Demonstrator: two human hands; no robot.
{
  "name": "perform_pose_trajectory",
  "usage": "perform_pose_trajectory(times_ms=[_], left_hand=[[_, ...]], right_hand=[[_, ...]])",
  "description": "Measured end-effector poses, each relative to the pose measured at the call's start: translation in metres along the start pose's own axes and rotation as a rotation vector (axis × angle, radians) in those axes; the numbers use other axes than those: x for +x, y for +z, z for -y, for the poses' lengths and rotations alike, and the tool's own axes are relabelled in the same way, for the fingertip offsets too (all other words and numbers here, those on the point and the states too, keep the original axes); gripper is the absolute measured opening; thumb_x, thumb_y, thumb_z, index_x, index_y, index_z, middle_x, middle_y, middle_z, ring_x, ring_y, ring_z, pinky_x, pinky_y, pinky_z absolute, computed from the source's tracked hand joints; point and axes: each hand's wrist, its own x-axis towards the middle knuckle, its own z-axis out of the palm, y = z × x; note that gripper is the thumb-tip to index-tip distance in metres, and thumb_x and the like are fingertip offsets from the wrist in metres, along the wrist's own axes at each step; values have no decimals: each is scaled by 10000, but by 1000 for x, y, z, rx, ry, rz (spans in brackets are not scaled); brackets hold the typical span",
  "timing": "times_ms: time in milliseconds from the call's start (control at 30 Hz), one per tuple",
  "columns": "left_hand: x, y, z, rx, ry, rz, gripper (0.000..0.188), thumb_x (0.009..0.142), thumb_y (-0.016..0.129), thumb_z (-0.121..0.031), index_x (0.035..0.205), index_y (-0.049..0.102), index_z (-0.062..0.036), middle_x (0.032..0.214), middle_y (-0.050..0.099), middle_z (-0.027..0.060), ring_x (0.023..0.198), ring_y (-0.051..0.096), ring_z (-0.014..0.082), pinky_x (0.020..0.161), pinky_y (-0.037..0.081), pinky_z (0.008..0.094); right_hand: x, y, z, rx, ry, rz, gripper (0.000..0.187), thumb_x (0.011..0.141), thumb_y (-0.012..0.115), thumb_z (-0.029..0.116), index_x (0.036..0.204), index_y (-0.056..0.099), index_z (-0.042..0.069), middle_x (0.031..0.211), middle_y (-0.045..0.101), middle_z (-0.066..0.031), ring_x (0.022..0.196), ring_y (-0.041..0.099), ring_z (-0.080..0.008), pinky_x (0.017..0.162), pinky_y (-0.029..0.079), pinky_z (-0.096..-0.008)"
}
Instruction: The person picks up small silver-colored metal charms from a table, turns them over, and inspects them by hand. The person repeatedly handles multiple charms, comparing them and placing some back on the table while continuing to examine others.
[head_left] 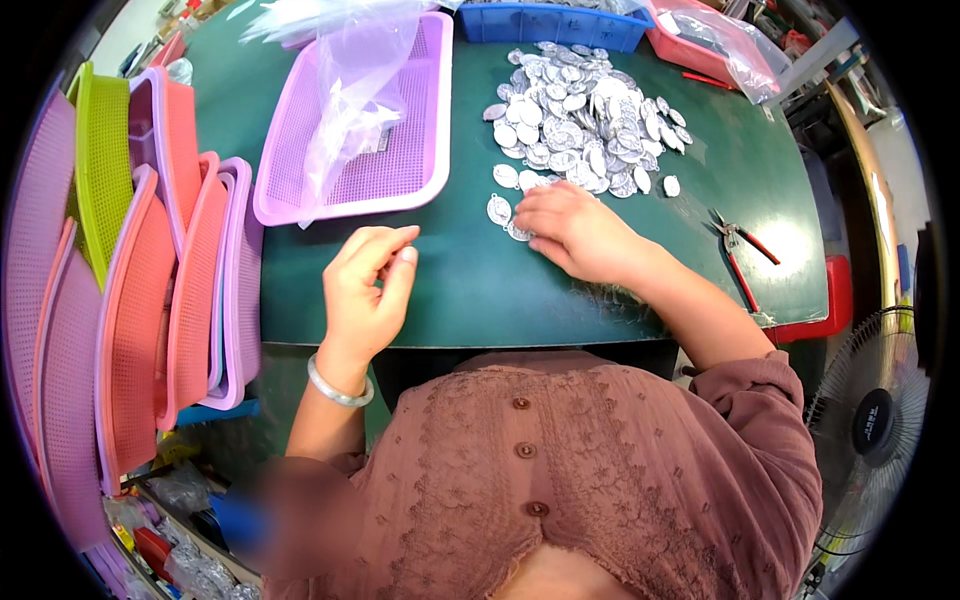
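Observation:
A heap of silver oval pendants [585,120], each with a small loop, lies on the green table. My right hand [580,232] is at the heap's near left edge, its fingers curled down onto one oval pendant [518,232], with fingertips and thumb at its rim. Another pendant [499,209] lies just beyond those fingertips. To the left, my left hand [368,285] hovers over the table's near edge, fingers curled and thumb against the index finger. Whatever it may hold is hidden. Beyond it stands a purple mesh basket [440,120] with clear plastic bags [345,110] in it.
Red-handled pliers [738,250] lie open at the right. A blue tray [555,28] and a pink tray [690,50] stand at the back. Stacked purple, orange and green baskets [140,320] line the left side. A fan [865,430] stands at lower right.

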Motion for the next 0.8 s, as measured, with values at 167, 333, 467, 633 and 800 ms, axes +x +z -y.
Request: perform_pose_trajectory(times_ms=[167,333,467,633,800], left_hand=[[-6,23,5,-75,-162,92,156,791,554,-5,928,622,25,792,572,61,633,507,84,575,408,202],[-8,30,7,-118,-214,131,153,792,563,-36,918,627,23,777,564,46,601,473,71,553,390,197],[-9,32,12,-169,-296,159,166,799,565,-53,932,623,28,793,569,28,631,494,62,581,406,195],[-10,43,21,-325,-463,159,242,821,566,-103,1030,590,18,814,589,11,682,526,61,624,433,203],[-8,46,18,-394,-515,176,289,828,566,-128,1083,567,7,823,597,12,690,533,69,632,439,210]], right_hand=[[20,11,7,-116,181,-162,218,682,672,188,823,625,29,885,531,-87,880,474,-263,771,394,-363],[32,25,17,-224,360,-117,251,639,700,226,762,627,20,874,526,-101,909,467,-260,768,373,-369],[34,28,16,-174,418,-93,231,639,676,180,797,613,24,890,534,-108,925,475,-268,775,368,-377],[38,25,20,-113,438,-18,296,644,644,130,915,573,34,874,561,-109,899,511,-277,787,369,-387],[41,24,17,-53,506,-4,271,647,630,105,900,553,45,902,587,-115,912,537,-286,789,369,-401]])
